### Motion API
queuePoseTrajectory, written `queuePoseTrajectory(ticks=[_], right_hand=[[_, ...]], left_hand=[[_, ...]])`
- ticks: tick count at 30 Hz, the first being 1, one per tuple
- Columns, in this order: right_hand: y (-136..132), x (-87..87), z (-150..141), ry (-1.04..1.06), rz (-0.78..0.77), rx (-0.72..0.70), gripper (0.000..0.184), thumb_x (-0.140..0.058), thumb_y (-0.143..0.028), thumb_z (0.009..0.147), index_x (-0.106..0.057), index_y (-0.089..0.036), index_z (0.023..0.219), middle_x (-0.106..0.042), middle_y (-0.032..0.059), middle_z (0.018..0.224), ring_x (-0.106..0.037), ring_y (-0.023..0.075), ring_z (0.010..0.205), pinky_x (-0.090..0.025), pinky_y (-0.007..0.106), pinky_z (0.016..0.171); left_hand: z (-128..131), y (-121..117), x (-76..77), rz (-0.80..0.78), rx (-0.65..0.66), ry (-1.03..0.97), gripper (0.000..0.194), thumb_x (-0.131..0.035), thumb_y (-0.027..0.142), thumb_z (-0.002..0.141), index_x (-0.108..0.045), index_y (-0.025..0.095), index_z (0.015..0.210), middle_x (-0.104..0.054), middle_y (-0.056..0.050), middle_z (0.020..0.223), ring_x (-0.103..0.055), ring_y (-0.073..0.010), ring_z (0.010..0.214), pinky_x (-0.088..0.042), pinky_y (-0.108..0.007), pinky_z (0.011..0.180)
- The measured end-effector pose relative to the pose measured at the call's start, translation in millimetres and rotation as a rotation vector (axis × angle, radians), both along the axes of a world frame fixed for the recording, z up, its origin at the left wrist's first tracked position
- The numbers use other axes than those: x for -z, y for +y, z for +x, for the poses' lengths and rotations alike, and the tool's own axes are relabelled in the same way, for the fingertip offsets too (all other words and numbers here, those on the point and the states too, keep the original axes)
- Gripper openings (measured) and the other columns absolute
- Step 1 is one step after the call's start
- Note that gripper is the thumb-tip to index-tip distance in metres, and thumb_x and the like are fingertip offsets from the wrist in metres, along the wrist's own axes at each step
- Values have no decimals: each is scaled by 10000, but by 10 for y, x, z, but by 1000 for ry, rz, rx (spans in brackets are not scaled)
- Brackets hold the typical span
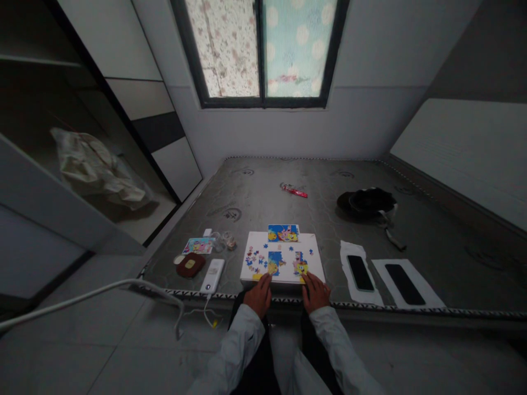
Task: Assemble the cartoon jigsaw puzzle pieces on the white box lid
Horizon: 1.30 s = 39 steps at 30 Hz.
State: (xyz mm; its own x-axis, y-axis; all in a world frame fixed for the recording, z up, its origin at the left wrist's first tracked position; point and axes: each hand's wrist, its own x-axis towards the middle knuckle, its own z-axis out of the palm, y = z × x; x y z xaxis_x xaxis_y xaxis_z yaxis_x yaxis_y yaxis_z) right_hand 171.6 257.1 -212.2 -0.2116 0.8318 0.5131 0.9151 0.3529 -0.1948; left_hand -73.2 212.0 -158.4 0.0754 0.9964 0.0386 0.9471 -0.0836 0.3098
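Observation:
A white box or board (284, 280) lies at the mattress edge, with a jigsaw spread over its top. My left hand (259, 296) rests at its near edge, fingers stretched out and fingertips at the lower end of the left joined puzzle section (275, 263). My right hand (316, 292) lies on the near right corner with fingers apart, touching or nearly touching the right joined section (300, 264). Several loose puzzle pieces (255, 259) are scattered on the left side. A cartoon picture card (283, 233) lies at the far edge.
To the left are a brown pouch (190, 265), a white power bank (213, 276) with a cable, and another picture card (197, 245). On the right, two dark phones (360, 272) lie on white paper. Farther back are a black cap (366, 203) and a red strip (295, 191).

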Motion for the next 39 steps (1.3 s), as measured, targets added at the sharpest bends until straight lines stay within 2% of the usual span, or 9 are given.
queuePoseTrajectory(ticks=[7,21,30,39], right_hand=[[15,50,11,-9,7,4,410,-432,-271,931,-583,-263,1312,-593,69,1342,-525,242,1179,-300,421,961],[33,116,38,9,11,4,418,-450,-373,917,-567,-282,1308,-543,98,1341,-515,270,1158,-330,442,931],[54,140,59,29,25,-23,416,-457,-369,914,-561,-282,1308,-497,117,1348,-503,285,1159,-354,458,934],[65,176,69,19,34,-20,423,-473,-368,902,-570,-283,1306,-481,116,1374,-505,291,1155,-362,446,909]], left_hand=[[7,0,-19,-9,-11,7,506,-382,208,946,-417,245,1449,-423,-58,1517,-645,-181,1099,-562,-296,867],[3,-6,21,-10,-11,11,527,-420,213,932,-399,254,1457,-433,-68,1506,-643,-186,1097,-563,-296,856],[0,-11,51,10,-8,10,516,-413,218,935,-400,243,1451,-424,-76,1510,-651,-179,1068,-560,-293,850],[3,-4,42,-14,-2,7,542,-422,204,930,-379,245,1469,-413,-79,1520,-625,-193,1138,-541,-298,919]])
